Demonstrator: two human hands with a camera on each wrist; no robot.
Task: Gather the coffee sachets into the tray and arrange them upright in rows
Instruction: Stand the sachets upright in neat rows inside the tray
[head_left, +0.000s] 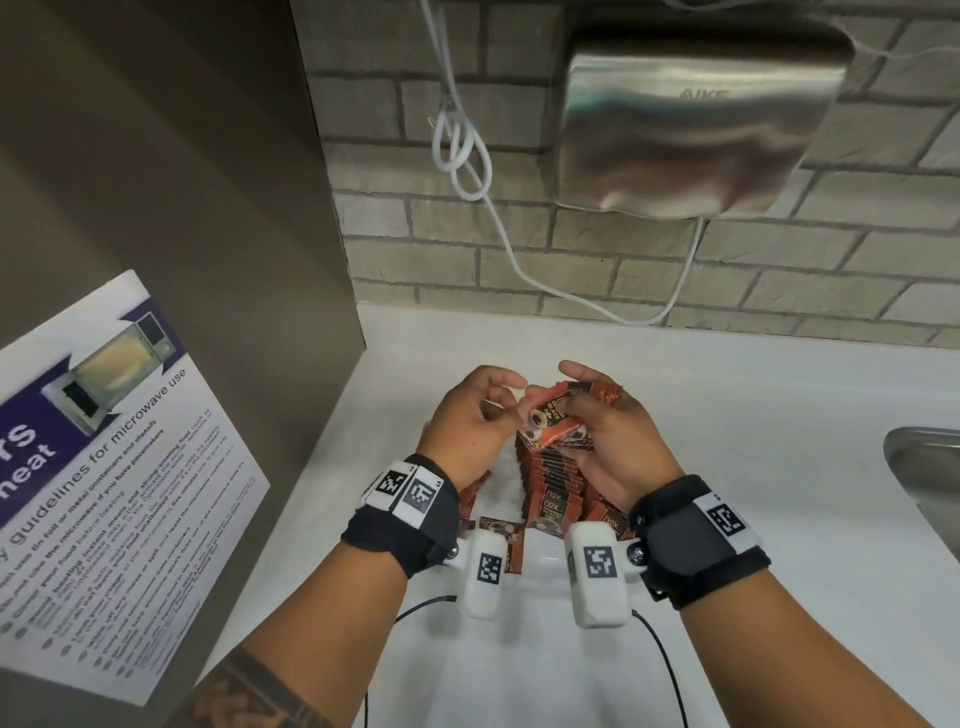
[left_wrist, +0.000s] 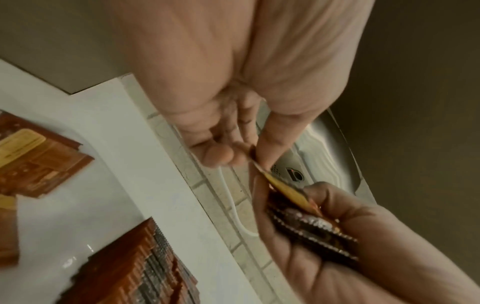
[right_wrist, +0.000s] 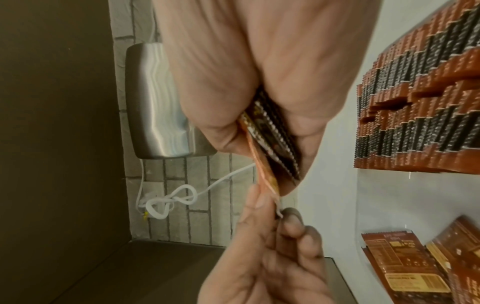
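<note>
Standing on a white table (head_left: 727, 415), a clear tray (head_left: 540, 564) holds long rows of upright orange-brown coffee sachets (head_left: 553, 475) with dark serrated tops, while a few more lie flat at its left side. Above it, the right hand (head_left: 608, 447) curls its fingers (left_wrist: 335, 197) round a small bunch of sachets (head_left: 558, 421). The left hand (head_left: 470, 423) pinches the corner of the outermost one between thumb and forefinger.

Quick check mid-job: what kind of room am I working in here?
Most likely a shared office or workplace pantry: a microwave-use guidelines notice is posted at left, a steel sink is set in the white counter, and a metal hand dryer hangs on the brick wall.
</note>
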